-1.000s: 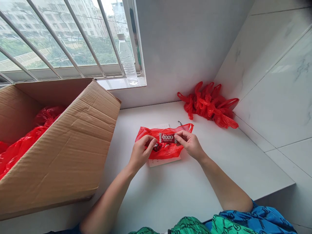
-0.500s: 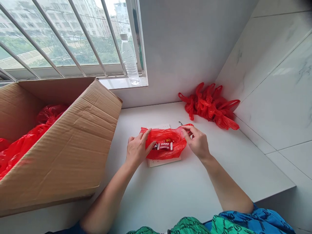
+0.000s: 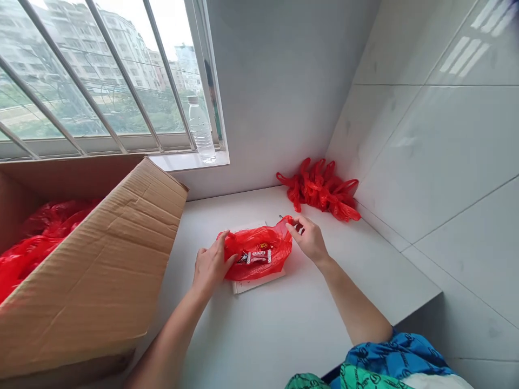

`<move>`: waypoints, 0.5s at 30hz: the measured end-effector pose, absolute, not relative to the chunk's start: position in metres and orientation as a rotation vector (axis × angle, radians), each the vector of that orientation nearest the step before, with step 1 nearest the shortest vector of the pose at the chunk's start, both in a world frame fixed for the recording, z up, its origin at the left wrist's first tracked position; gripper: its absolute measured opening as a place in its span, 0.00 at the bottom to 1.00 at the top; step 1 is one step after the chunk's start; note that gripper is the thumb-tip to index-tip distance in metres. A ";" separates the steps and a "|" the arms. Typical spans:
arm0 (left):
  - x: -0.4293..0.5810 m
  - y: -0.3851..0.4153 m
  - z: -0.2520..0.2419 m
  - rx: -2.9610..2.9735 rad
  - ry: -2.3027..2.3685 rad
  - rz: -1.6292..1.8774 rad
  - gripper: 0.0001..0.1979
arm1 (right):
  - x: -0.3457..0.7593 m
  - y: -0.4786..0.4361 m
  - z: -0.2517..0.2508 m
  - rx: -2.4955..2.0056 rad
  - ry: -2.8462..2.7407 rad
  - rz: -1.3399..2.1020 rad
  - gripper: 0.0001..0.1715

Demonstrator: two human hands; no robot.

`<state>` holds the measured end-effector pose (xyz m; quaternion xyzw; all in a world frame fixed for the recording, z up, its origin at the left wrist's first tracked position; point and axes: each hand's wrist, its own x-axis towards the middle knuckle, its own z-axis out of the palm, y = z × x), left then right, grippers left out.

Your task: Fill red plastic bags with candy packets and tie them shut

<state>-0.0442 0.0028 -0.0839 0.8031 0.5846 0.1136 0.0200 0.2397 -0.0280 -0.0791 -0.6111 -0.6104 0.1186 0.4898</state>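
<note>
1. Head view: the red bag (image 3: 259, 246) is lying flat on the white counter (image 3: 284, 329), to the right of the cardboard box (image 3: 101, 270) and apart from it.
2. The bag is resting on a white sheet of paper (image 3: 259, 282), whose edge is showing on the side away from the box's far wall.
3. Small wrapped packets (image 3: 258, 256) are showing through the bag's thin plastic.
4. The left hand (image 3: 211, 266) is gripping the end of the bag that faces the box, fingers curling over the plastic and the thumb pressing in from below.
5. The right hand (image 3: 308, 240) is pinching the bag's far corner, on the side away from the box, between thumb and forefinger in a narrow grip.
6. The box is standing open, with more red plastic (image 3: 36, 237) bunching up inside it.
7. A pile of red bags (image 3: 320, 189) is sitting in the wall corner, further right of the box than the held bag and well apart from the hands.
8. A clear water bottle (image 3: 201, 129) is standing upright on the window sill, behind the box's right corner.
</note>
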 end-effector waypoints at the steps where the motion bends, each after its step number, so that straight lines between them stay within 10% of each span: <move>1: -0.045 0.003 -0.082 2.481 1.799 0.357 0.29 | 0.235 -0.028 -0.077 -1.451 -1.484 0.309 0.14; 15: -0.034 -0.009 0.027 2.365 1.878 0.551 0.22 | 0.232 -0.031 0.021 -1.340 -1.859 0.614 0.08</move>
